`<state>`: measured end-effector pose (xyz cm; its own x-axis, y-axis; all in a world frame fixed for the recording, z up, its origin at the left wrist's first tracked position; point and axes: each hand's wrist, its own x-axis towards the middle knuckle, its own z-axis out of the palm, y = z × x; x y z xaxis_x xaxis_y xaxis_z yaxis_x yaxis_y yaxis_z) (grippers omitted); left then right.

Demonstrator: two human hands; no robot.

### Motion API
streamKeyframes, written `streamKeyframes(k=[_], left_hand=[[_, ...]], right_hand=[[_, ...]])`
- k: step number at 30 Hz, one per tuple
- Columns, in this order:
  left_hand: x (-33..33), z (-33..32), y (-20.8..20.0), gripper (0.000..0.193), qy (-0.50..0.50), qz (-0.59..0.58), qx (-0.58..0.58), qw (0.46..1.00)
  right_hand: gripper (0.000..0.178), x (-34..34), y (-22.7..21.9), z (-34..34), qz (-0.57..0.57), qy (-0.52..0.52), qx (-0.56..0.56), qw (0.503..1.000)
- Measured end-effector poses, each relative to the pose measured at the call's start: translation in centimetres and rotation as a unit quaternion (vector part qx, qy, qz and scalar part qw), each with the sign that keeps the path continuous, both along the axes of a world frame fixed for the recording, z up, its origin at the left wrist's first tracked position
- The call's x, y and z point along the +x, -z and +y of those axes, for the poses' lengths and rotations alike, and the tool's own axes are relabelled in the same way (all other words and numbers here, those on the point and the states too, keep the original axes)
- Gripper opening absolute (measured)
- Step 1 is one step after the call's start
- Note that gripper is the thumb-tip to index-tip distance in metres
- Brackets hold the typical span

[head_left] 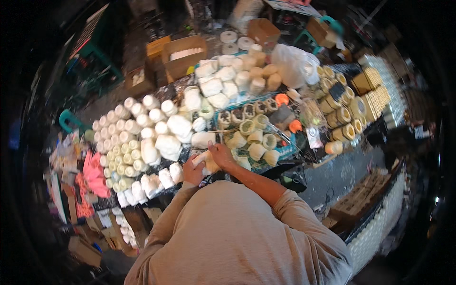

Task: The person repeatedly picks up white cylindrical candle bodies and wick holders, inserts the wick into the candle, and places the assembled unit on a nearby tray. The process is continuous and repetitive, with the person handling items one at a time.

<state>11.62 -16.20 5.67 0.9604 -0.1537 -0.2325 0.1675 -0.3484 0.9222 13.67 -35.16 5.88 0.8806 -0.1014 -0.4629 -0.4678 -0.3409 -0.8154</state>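
Note:
Close in front of my body, at the table's near edge, my left hand (193, 171) and my right hand (221, 156) are closed around a cream-white piece (210, 164). It looks like a plaster mould or cast, though my fingers cover part of it. Just beyond my hands lies a white rounded block (203, 139). To the left, a row of white lumpy blocks (166, 178) runs along the near edge. Several hollow cream cups (257, 151) stand to the right of my right hand, on a teal tray (288, 151).
Rows of white cylinders (137, 109) fill the table's left part; white blocks (212, 87) are piled at the back. Dark-filled cups (236, 116) and orange round items (295, 126) sit right of centre. Tan jars (338, 117) stand farther right, and a cardboard box (184, 71) behind.

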Motion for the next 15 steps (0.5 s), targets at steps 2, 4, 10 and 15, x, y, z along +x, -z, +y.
streamKeyframes(k=[2, 4, 10, 15], left_hand=[[0.4, 0.2, -0.6, 0.033, -0.01, -0.099, 0.051, 0.994], [0.8, 0.4, -1.3, 0.031, 0.006, -0.054, 0.061, 0.997], [2.7, 0.2, -2.8, 0.021, -0.052, 0.185, -0.266, 0.945], [3.5, 0.5, -5.2, 0.022, -0.067, 0.288, -0.249, 0.922]], right_hand=[[0.059, -0.5, -2.1, 0.8, -0.139, -0.013, -0.029, 0.99], [0.073, -0.8, -4.3, 1.0, -0.27, -0.061, -0.075, 0.958], [0.086, 0.4, -6.7, -0.7, -0.142, -0.356, -0.032, 0.923], [0.068, 1.3, -6.1, -1.8, -0.301, -0.309, -0.153, 0.889]])
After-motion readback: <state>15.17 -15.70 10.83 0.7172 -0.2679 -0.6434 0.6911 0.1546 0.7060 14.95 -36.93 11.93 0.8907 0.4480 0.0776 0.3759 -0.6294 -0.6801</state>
